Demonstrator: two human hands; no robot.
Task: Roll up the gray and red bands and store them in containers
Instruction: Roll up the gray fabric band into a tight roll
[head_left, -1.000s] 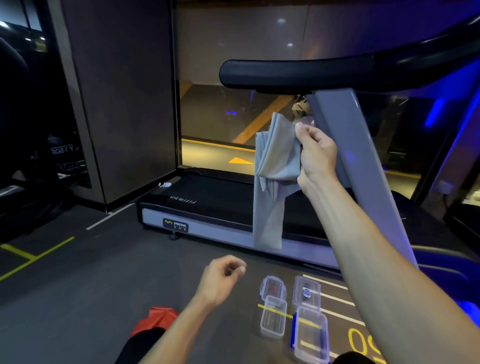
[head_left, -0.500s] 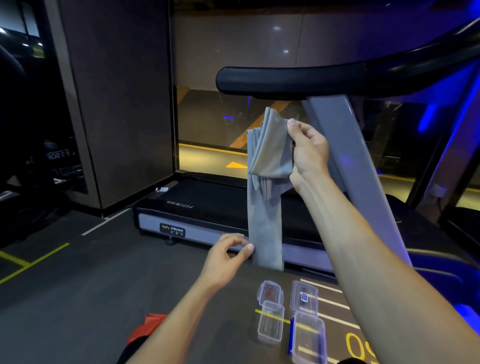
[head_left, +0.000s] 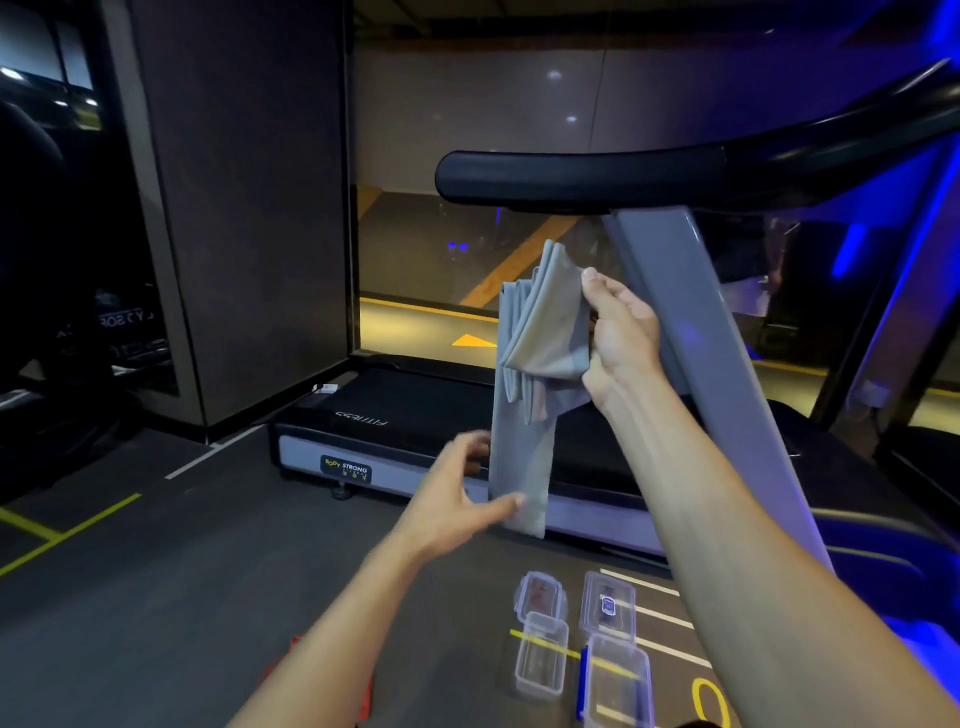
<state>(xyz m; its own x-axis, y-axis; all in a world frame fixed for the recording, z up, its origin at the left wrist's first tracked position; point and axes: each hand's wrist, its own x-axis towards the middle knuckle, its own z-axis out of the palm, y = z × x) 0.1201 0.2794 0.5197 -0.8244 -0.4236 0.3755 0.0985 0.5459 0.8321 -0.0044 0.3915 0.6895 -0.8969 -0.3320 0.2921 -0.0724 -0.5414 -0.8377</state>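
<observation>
My left hand (head_left: 457, 499) has risen from low over the floor to the hanging tail of the gray band (head_left: 530, 395), thumb now touching its lower edge and fingers spread beside it, where earlier it hung apart.

I see a dim gym with a dark grey floor (head_left: 130, 597) marked by yellow lines (head_left: 67, 530). A treadmill (head_left: 395, 415) (labelled Body Strong) stands before a glass wall (head_left: 441, 249), beside a brown pillar (head_left: 249, 208); blue light glows at right.
</observation>
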